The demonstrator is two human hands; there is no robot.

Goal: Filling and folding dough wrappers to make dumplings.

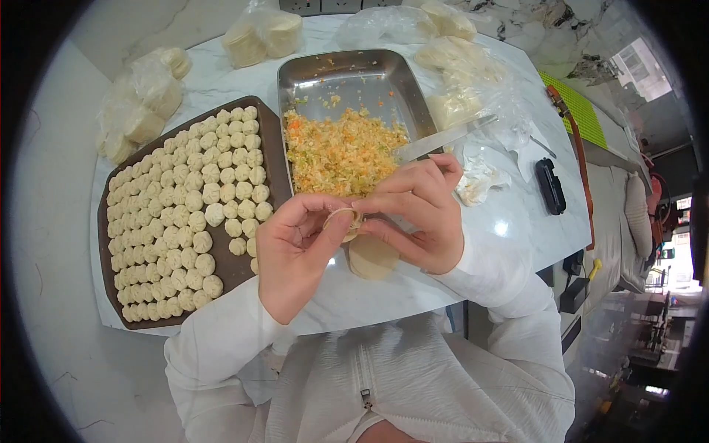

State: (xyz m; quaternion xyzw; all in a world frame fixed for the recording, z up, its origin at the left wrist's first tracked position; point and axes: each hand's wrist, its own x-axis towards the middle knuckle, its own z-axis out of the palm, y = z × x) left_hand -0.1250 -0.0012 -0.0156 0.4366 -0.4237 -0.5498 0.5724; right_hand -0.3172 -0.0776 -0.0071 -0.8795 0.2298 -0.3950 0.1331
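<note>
My left hand (302, 249) cups a round dough wrapper (350, 235), with the thumb over its opening. The fingertips of my right hand (424, 213) pinch the wrapper's edge, which is drawn up into a ring. Beneath my hands, a stack of flat round wrappers (374, 259) rests on the table. Just beyond is a steel pan (354, 58) holding chopped orange, green and pale filling (343, 149). A flat metal blade (448, 137) slants across the pan's right rim; one end is by the filling, partly behind my right hand.
To the left, a brown tray (235, 268) holds rows of pleated dumplings (166, 221). Bagged wrappers (263, 36) line the table's far side, with more bags at left (147, 97) and right (471, 77). Crumpled tissue (479, 177) and a black case (550, 185) lie right.
</note>
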